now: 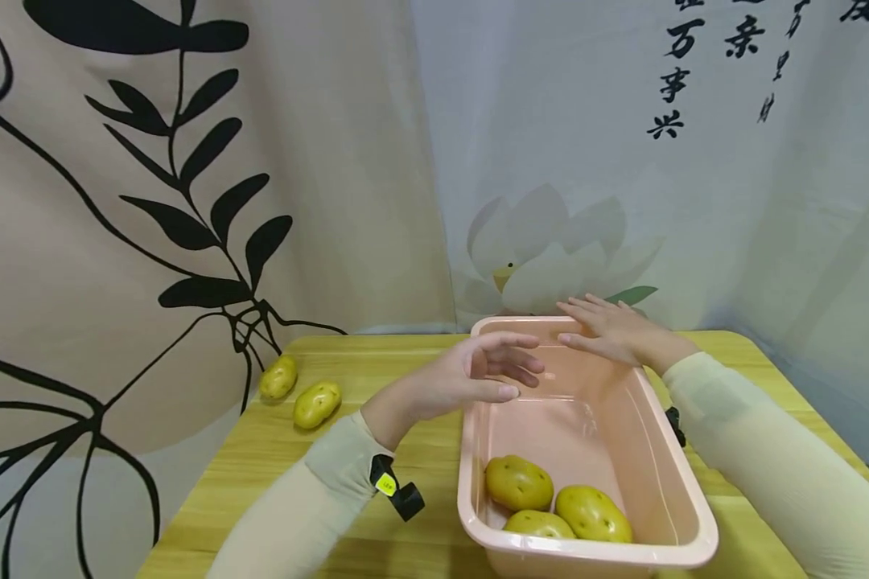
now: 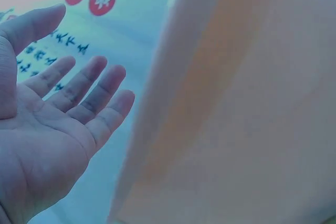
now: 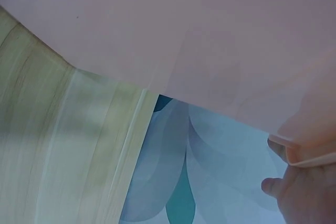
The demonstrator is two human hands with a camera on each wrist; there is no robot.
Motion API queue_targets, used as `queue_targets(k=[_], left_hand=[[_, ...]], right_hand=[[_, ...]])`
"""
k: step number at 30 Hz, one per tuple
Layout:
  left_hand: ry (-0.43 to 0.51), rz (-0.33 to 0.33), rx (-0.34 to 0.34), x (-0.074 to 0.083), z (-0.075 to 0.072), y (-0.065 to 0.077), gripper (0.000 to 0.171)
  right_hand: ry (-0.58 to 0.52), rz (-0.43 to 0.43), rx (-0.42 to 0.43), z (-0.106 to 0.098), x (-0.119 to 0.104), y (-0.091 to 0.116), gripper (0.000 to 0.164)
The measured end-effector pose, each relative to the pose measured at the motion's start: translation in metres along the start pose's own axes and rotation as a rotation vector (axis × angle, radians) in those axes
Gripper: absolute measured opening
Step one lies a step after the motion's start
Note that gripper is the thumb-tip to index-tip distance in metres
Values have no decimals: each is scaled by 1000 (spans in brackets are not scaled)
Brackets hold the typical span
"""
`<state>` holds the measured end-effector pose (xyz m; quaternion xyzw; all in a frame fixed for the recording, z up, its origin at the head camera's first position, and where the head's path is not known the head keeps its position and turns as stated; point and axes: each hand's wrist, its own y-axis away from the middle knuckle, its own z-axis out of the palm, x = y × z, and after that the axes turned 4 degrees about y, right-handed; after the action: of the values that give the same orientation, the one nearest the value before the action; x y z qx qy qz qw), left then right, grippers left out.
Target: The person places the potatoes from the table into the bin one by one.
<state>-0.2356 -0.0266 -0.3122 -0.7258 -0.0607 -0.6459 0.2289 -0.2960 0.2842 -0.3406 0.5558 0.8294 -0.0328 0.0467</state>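
A pink plastic basin (image 1: pixel 586 414) stands on the table, with three yellow potatoes (image 1: pixel 519 482) at its near end. My left hand (image 1: pixel 481 371) is over the basin's left rim, fingers loosely bent and spread, holding nothing. In the left wrist view the palm of the left hand (image 2: pixel 58 124) shows bare beside the blurred basin wall (image 2: pixel 252 108). At the far right corner of the basin, my right hand (image 1: pixel 615 331) reaches over the rim with straight fingers. In the right wrist view the right hand (image 3: pixel 307 195) is at the rim, partly hidden; firm contact cannot be told.
Two more potatoes, a nearer one (image 1: pixel 317 404) and a farther one (image 1: pixel 278 377), lie on the left part of the wooden table (image 1: pixel 398 458). A printed curtain (image 1: pixel 362 161) hangs just behind the table's back edge.
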Motion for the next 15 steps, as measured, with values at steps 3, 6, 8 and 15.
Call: queue_targets(k=[3, 6, 8, 15], left_hand=[[-25, 2, 38, 6, -7, 10, 63], [-53, 3, 89, 14, -15, 23, 62], [-65, 5, 126, 18, -22, 34, 62], [-82, -22, 246, 31, -43, 71, 60]], right_hand=[[-12, 7, -4, 1, 0, -1, 82], [-15, 3, 3, 2, 0, -1, 81], [-12, -3, 6, 2, 0, -1, 80], [-8, -14, -3, 1, 1, 0, 80]])
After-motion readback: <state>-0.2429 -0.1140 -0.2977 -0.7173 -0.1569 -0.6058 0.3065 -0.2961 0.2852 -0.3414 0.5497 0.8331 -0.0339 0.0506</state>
